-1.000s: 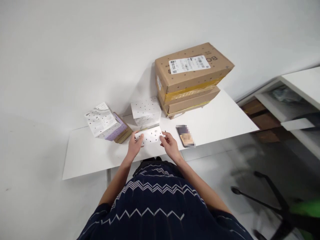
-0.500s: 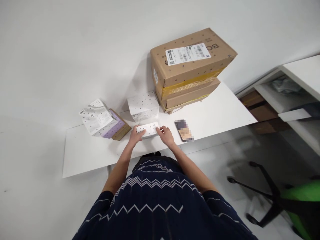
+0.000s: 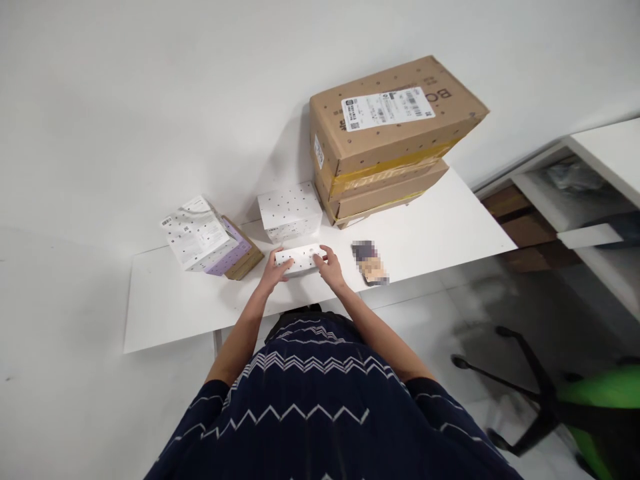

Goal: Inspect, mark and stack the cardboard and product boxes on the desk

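A small white box with dark dots (image 3: 302, 259) is held between my two hands above the front part of the white table (image 3: 170, 320). My left hand (image 3: 273, 272) grips its left end, thumb on the top face. Around the right end are the fingers of my right hand (image 3: 330, 268), its thumb also on top. Just behind stands a larger white dotted box (image 3: 290, 210). To the right of my right hand lies a phone-like object (image 3: 369, 262), its surface pixelated.
Large brown cartons (image 3: 385, 133) are stacked at the back right. At the left, a white dotted package (image 3: 197, 233) leans beside a purple box (image 3: 229, 257) and a brown box (image 3: 245, 262). A shelf unit (image 3: 590, 137) and a green chair (image 3: 605, 387) are at the right.
The view has shifted slightly, so the cartons appear a little further right. Both hands still hold the small box; my right fingers have moved slightly around its end.
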Demonstrator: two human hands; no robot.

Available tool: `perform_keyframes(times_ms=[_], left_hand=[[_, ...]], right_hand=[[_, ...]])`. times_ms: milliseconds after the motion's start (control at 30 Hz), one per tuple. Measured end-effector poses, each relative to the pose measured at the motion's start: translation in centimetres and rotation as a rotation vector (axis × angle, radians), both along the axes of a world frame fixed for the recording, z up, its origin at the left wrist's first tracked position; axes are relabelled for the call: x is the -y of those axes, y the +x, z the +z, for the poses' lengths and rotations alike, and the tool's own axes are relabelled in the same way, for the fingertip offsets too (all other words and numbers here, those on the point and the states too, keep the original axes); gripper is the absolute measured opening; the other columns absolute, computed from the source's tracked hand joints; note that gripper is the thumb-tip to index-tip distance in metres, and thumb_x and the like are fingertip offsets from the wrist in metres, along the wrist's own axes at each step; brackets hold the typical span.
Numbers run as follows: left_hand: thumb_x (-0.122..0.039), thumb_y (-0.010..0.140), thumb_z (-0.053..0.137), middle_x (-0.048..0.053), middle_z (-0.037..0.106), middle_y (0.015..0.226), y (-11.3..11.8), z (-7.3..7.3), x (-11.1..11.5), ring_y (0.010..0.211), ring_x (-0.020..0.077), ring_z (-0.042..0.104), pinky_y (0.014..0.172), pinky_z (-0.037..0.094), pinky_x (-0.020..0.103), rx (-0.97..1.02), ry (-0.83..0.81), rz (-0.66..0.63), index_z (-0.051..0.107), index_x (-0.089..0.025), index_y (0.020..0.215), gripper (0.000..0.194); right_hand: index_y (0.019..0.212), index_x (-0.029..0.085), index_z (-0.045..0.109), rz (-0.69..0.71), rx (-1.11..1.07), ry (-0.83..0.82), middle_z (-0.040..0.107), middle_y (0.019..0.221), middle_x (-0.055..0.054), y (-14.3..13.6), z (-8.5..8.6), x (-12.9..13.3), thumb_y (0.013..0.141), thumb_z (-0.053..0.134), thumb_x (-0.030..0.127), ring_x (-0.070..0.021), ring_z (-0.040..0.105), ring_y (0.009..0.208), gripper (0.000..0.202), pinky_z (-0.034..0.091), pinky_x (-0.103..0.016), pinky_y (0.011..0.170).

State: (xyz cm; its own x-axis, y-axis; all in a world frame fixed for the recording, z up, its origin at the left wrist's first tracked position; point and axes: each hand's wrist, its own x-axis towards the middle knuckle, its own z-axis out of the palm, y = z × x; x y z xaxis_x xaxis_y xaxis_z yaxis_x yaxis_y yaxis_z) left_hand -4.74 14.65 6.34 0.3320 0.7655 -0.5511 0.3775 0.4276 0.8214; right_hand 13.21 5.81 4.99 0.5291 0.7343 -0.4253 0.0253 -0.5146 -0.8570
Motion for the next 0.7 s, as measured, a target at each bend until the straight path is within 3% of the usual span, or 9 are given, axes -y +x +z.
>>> perform_keyframes(times_ms=[133,233,333,433,500,600,700], left_hand=[[-0.047,0.064,0.086,0.013,0.028,0.161,-2.7,-2.2,0.0,0.138,0.0304,0.044,0.104,0.048,0.039,0.194,0.090,-0.213,0.021,-0.029,0.155,0.113],[-0.044,0.055,0.091,0.017,0.033,0.159,-3.6,-4.1,-0.1,0.143,0.0316,0.037,0.115,0.035,0.040,0.150,0.215,-0.276,0.025,-0.021,0.155,0.122],[-0.049,0.057,0.088,0.018,0.041,0.153,-3.4,-5.1,-0.3,0.141,0.0311,0.040,0.117,0.032,0.041,0.098,0.291,-0.211,0.034,-0.017,0.150,0.112],[-0.048,0.062,0.085,0.015,0.050,0.147,-3.0,-4.9,-0.4,0.136,0.0284,0.046,0.115,0.035,0.039,0.128,0.310,-0.186,0.043,-0.017,0.146,0.099],[-0.049,0.066,0.083,0.014,0.059,0.137,-2.9,-4.6,-0.4,0.125,0.0266,0.056,0.108,0.042,0.039,0.143,0.242,-0.142,0.047,-0.018,0.144,0.091],[-0.053,0.069,0.080,0.012,0.067,0.119,-3.0,-4.6,-0.1,0.104,0.0234,0.066,0.092,0.051,0.035,0.075,0.105,-0.018,0.053,-0.019,0.140,0.084],[-0.053,0.066,0.082,0.011,0.071,0.107,-2.7,-4.9,0.2,0.092,0.0221,0.069,0.081,0.053,0.032,-0.013,-0.015,0.085,0.059,-0.018,0.134,0.080]], right_hand=[[0.146,0.026,0.048,0.072,-0.009,0.013,0.053,0.124,-0.010,0.2,0.2,0.2,0.087,0.049,0.051,-0.0176,0.059,0.092,0.065,0.054,-0.030,0.075],[0.147,0.028,0.047,0.100,-0.062,0.025,0.052,0.133,-0.010,0.7,0.4,0.0,0.088,0.049,0.050,-0.0168,0.059,0.093,0.063,0.055,-0.026,0.069],[0.147,0.027,0.048,0.091,-0.187,0.042,0.059,0.125,-0.008,1.5,0.7,-0.2,0.089,0.052,0.048,-0.0124,0.058,0.076,0.061,0.054,-0.024,0.061],[0.142,0.019,0.053,0.094,-0.278,0.068,0.067,0.094,-0.005,2.3,0.6,0.0,0.093,0.049,0.050,-0.0088,0.050,0.054,0.058,0.055,-0.026,0.057],[0.131,0.015,0.061,0.083,-0.299,0.057,0.068,0.085,-0.006,2.6,0.3,0.5,0.094,0.047,0.055,-0.0085,0.046,0.047,0.056,0.056,-0.028,0.057],[0.118,0.013,0.065,0.078,-0.335,0.007,0.071,0.090,-0.011,2.1,-0.7,1.3,0.095,0.043,0.059,-0.0076,0.042,0.043,0.055,0.056,-0.029,0.055],[0.120,0.014,0.064,0.101,-0.352,-0.039,0.071,0.097,-0.011,1.2,-2.0,2.1,0.095,0.046,0.051,-0.0066,0.041,0.044,0.048,0.056,-0.028,0.052]])
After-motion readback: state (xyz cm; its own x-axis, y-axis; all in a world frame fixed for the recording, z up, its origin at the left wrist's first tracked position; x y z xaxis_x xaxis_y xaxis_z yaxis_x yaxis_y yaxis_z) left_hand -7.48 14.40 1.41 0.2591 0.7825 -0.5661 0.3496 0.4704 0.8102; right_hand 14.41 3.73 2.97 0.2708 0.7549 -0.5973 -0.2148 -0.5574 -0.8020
